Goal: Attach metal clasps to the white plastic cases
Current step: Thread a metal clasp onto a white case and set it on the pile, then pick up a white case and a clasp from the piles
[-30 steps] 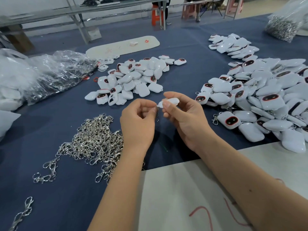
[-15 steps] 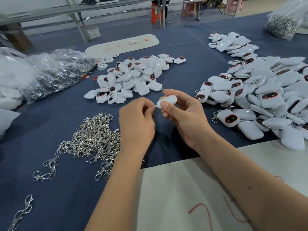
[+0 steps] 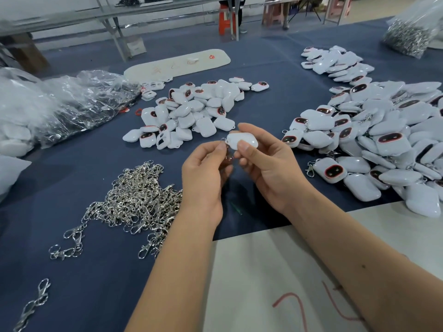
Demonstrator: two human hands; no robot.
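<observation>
My right hand (image 3: 268,168) grips a white plastic case (image 3: 242,139) between thumb and fingers, held above the blue cloth. My left hand (image 3: 206,173) pinches a small metal clasp (image 3: 226,149) at the case's left end; most of the clasp is hidden by my fingers. A heap of loose metal clasps (image 3: 134,200) lies to the left of my left hand. A pile of bare white cases (image 3: 191,111) sits beyond my hands. To the right spreads a big pile of cases with clasps on them (image 3: 378,140).
The table has a blue cloth (image 3: 72,271). A white board (image 3: 275,271) lies under my forearms. Crumpled clear bags (image 3: 67,104) lie at the left. A bag of metal parts (image 3: 407,37) stands far right. Another white board (image 3: 177,63) lies at the back.
Both hands have stayed in the same place. The case has turned in my right hand, showing more of its broad face, while my left fingers work the clasp at its end.
</observation>
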